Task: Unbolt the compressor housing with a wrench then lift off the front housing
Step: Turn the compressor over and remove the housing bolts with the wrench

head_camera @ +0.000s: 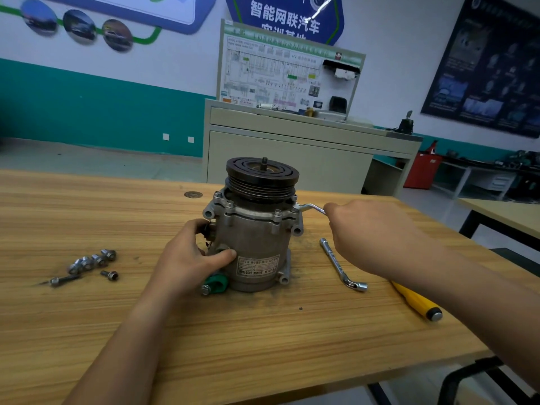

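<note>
the compressor (257, 244) stands upright in the middle of the table (263, 346), with its pulley (262, 171) on top. the front housing (254, 207) is the upper part under the pulley, and it is seated on the body. several bolts sit in its flange, for example one at the front (277, 213) and one at the left (230, 204).

the step in hand is, i think, the unbolting. the head of the wrench (311, 207) sits at a bolt on the right side of the flange, though the bolt itself is hard to see under it. the handle points out to the right, away from the compressor.

the right hand (368, 232) is closed around the end of this handle, just beside the compressor and at the height of the flange. the left hand (190, 252) grips the left side of the body lower down, with the thumb pressed on the front near the label, so it steadies the compressor.

the next move probably calls for a turn of the handle while the left hand holds the body firm, so it does not rotate or tip. the other bolts must come out before the housing can be lifted.

some loose bolts (93, 260) lie on the table to the left, well apart from the compressor. a socket wrench (340, 263) lies to the right, and a screwdriver (418, 302) lies partly under the right forearm.
</note>
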The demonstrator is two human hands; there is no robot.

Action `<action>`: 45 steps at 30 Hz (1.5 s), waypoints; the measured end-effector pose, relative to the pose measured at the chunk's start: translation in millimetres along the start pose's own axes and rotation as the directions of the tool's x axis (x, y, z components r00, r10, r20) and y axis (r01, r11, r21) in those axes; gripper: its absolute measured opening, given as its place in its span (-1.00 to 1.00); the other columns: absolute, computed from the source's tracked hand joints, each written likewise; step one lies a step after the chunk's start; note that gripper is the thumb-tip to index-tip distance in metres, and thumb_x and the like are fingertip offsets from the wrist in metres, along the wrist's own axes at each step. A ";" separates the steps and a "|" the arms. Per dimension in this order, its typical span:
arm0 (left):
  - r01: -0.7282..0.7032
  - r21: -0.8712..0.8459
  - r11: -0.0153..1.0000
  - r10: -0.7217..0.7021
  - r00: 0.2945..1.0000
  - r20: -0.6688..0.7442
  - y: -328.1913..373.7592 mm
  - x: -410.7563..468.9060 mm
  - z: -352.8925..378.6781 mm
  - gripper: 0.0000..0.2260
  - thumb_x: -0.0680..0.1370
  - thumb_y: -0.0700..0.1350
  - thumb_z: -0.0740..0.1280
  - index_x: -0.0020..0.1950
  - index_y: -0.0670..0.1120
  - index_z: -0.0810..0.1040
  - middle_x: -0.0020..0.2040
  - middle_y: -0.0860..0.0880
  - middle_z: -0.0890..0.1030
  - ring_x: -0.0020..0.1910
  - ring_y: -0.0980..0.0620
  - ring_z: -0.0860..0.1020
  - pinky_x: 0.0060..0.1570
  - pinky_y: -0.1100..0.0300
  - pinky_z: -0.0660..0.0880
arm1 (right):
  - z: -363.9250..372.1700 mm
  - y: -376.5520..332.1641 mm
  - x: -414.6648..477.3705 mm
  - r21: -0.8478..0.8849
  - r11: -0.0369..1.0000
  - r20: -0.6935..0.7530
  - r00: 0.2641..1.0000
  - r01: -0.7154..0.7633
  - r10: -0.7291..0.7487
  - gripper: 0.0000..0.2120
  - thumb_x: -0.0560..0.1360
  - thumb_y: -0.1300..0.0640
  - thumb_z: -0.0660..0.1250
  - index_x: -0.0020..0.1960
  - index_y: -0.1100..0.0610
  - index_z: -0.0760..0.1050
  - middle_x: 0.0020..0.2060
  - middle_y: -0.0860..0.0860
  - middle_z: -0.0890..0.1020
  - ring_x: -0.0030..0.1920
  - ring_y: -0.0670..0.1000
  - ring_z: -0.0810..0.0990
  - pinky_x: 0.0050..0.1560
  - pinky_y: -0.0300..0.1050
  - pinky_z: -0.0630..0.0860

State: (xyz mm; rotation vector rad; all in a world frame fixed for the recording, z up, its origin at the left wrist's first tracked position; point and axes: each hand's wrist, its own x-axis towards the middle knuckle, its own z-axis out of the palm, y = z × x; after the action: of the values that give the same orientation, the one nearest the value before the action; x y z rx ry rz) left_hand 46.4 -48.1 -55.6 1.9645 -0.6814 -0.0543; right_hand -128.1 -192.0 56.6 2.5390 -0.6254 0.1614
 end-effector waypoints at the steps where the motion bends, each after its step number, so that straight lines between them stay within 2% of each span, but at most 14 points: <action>1: -0.001 0.019 1.000 0.001 1.000 -0.027 0.2 -3.8 2.4 -0.35 0.33 0.06 0.51 0.35 -0.02 0.35 0.13 0.08 0.48 -0.07 0.01 0.53 -0.08 0.03 0.54 | -2.7 -0.7 -0.2 -0.021 1.000 0.011 1.000 -0.002 0.003 -0.78 0.52 0.28 0.11 0.12 0.09 0.38 -0.41 -0.03 0.32 -0.42 -0.06 0.30 -0.49 -0.21 0.24; 6: -0.011 0.094 0.996 0.026 0.987 -0.160 7.8 -28.4 18.9 -0.34 0.30 0.20 0.46 0.32 0.03 0.35 0.15 0.09 0.52 0.02 -0.03 0.53 0.06 -0.13 0.47 | -13.2 -3.6 -4.2 -0.136 0.990 0.067 0.998 0.022 -0.012 -0.77 0.52 0.30 0.15 0.14 0.13 0.40 -0.41 -0.03 0.28 -0.44 -0.06 0.24 -0.50 -0.23 0.22; 12: 0.006 0.054 0.999 0.006 0.975 -0.223 11.7 -40.9 31.0 -0.31 0.30 0.20 0.47 0.35 0.04 0.32 0.25 0.08 0.48 0.14 -0.02 0.50 0.12 -0.17 0.44 | -14.5 -2.9 -2.4 -0.304 0.943 0.084 0.990 0.132 -0.111 -0.79 0.53 0.32 0.17 0.14 0.19 0.42 -0.43 0.00 0.24 -0.49 -0.02 0.20 -0.54 -0.20 0.18; 16: -0.022 0.045 0.999 0.032 0.974 -0.226 10.2 -42.9 32.4 -0.30 0.32 0.19 0.45 0.38 0.03 0.30 0.28 0.06 0.45 0.19 -0.02 0.48 0.15 -0.17 0.42 | -1.5 17.3 2.9 -0.293 0.944 0.015 0.988 0.150 -0.152 -0.82 0.59 0.18 0.09 0.17 0.14 0.34 -0.45 -0.04 0.29 -0.49 -0.08 0.25 -0.54 -0.23 0.17; 20: -0.037 0.041 0.998 0.046 0.972 -0.232 11.1 -45.0 33.7 -0.29 0.34 0.19 0.44 0.40 0.03 0.27 0.29 0.06 0.44 0.21 -0.01 0.47 0.17 -0.19 0.41 | 13.8 42.8 20.5 -0.260 0.955 -0.030 0.987 0.146 -0.159 -0.75 0.58 0.21 0.12 0.25 0.10 0.25 -0.47 -0.06 0.33 -0.51 -0.10 0.27 -0.54 -0.23 0.15; 22: -0.043 0.045 0.998 0.052 0.970 -0.236 11.1 -45.6 33.3 -0.30 0.34 0.19 0.44 0.39 0.03 0.29 0.28 0.07 0.45 0.20 -0.01 0.47 0.17 -0.19 0.41 | 20.4 45.1 37.6 -0.231 0.964 -0.042 0.988 0.135 -0.148 -0.69 0.56 0.24 0.15 0.28 0.10 0.24 -0.41 -0.05 0.38 -0.46 -0.06 0.34 -0.37 -0.21 0.35; 23: -0.040 0.045 0.998 0.049 0.971 -0.233 11.2 -45.6 33.0 -0.31 0.34 0.20 0.44 0.39 0.03 0.29 0.28 0.07 0.45 0.20 -0.01 0.47 0.17 -0.19 0.42 | 24.4 43.1 47.1 -0.219 0.967 -0.050 0.988 0.131 -0.145 -0.69 0.55 0.25 0.16 0.28 0.12 0.25 -0.34 -0.03 0.47 -0.36 -0.02 0.45 -0.13 -0.12 0.46; 25: -0.036 0.036 0.999 0.043 0.974 -0.221 12.0 -46.0 32.3 -0.31 0.33 0.19 0.44 0.39 0.02 0.30 0.29 0.06 0.45 0.21 -0.01 0.47 0.17 -0.19 0.41 | 35.7 33.9 63.7 -0.183 0.976 -0.119 0.983 0.117 -0.140 -0.69 0.54 0.26 0.17 0.28 0.14 0.30 -0.05 0.04 0.61 0.01 0.08 0.56 0.34 0.11 0.20; 28: -0.048 0.016 0.999 0.051 0.975 -0.218 12.0 -46.5 31.6 -0.31 0.34 0.17 0.45 0.39 0.00 0.30 0.30 0.04 0.43 0.23 -0.01 0.45 0.18 -0.17 0.42 | 47.3 25.0 79.1 -0.143 0.982 -0.244 0.957 0.125 -0.157 -0.66 0.55 0.26 0.15 0.32 0.17 0.32 0.20 0.10 0.53 0.25 0.09 0.46 0.43 0.08 -0.02; 31: -0.066 0.049 0.997 0.075 0.971 -0.229 11.0 -45.5 33.6 -0.30 0.37 0.12 0.46 0.42 -0.06 0.28 0.36 -0.02 0.37 0.32 -0.02 0.36 0.27 -0.11 0.37 | 40.8 33.2 69.2 -0.020 0.997 -0.291 0.953 0.078 -0.080 -0.69 0.58 0.24 0.12 0.32 0.16 0.33 0.11 0.12 0.57 0.14 0.09 0.52 0.36 0.03 0.21; 33: -0.061 0.092 0.994 0.082 0.967 -0.240 10.7 -44.8 34.3 -0.27 0.38 0.11 0.44 0.45 -0.10 0.25 0.44 -0.06 0.25 0.41 -0.03 0.24 0.36 -0.05 0.28 | 32.0 41.6 52.6 0.286 0.958 -0.340 0.933 -0.020 0.121 -0.74 0.61 0.20 0.06 0.26 0.20 0.35 -0.17 0.08 0.55 -0.16 0.09 0.53 -0.03 0.01 0.46; 36: -0.051 0.123 0.991 0.080 0.966 -0.245 11.1 -45.0 35.9 -0.26 0.41 0.10 0.43 0.47 -0.13 0.21 0.49 -0.07 0.14 0.46 -0.04 0.15 0.39 -0.03 0.21 | 16.3 47.5 22.2 0.614 0.782 -0.189 0.942 -0.107 0.278 -0.78 0.62 0.12 0.04 0.16 0.19 0.37 -0.33 0.00 0.44 -0.32 0.04 0.49 -0.36 -0.07 0.40; 41: -0.058 0.134 0.989 0.089 0.967 -0.240 12.2 -45.0 36.6 -0.27 0.42 0.08 0.42 0.47 -0.15 0.21 0.49 -0.09 0.16 0.47 -0.04 0.14 0.41 -0.04 0.19 | 2.0 27.2 -10.1 0.333 0.939 0.025 0.997 -0.083 0.079 -0.86 0.60 0.15 0.11 0.12 0.08 0.40 -0.36 -0.06 0.39 -0.39 -0.11 0.36 -0.49 -0.23 0.18; 45: -0.058 0.133 0.989 0.089 0.966 -0.243 11.0 -45.0 36.4 -0.27 0.41 0.08 0.43 0.47 -0.15 0.22 0.48 -0.09 0.18 0.46 -0.04 0.15 0.40 -0.05 0.20 | 2.0 15.6 -3.1 0.171 0.984 0.076 0.996 -0.059 0.047 -0.80 0.56 0.26 0.10 0.15 0.11 0.37 -0.35 -0.02 0.35 -0.38 -0.08 0.32 -0.47 -0.23 0.22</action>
State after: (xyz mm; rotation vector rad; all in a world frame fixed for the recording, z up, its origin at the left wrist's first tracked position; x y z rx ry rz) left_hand -7.9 -59.5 -75.3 2.0197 -0.6031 0.2824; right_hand -138.2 -203.7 61.2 2.7066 -0.7364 0.1493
